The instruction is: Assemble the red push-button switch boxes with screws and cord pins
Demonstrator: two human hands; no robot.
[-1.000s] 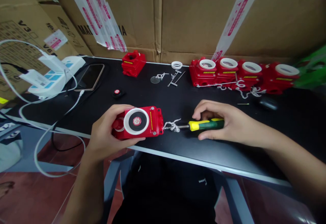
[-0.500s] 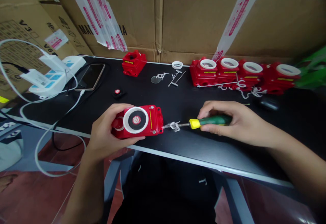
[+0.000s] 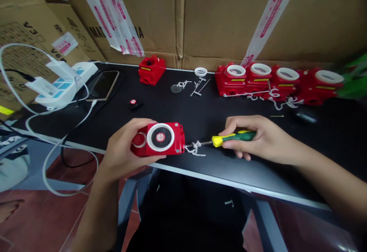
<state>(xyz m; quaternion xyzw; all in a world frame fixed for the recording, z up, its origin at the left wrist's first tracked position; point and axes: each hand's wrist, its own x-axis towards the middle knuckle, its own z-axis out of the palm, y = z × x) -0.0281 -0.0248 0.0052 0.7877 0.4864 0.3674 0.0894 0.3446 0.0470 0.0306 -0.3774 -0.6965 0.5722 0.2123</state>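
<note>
My left hand (image 3: 122, 152) grips a red box (image 3: 159, 139) with a white ring and black round face, held on its side at the near edge of the black table (image 3: 206, 114). My right hand (image 3: 258, 139) is closed round a green and yellow screwdriver (image 3: 232, 137). Its metal shaft points left, the tip at the box's right side. A knotted white string (image 3: 195, 147) lies around the shaft beside the box.
A row of several red boxes (image 3: 275, 82) with white rings stands at the back right, one more red box (image 3: 151, 68) at back centre. Small metal parts and a white ring (image 3: 200, 71) lie between. A phone (image 3: 103, 86), power strip (image 3: 64, 84) and cables sit left. Cardboard boxes (image 3: 218, 15) behind.
The red box and my left hand have shifted slightly right. My right hand has regripped the screwdriver and keeps the tip against the box's side; the string has slipped lower.
</note>
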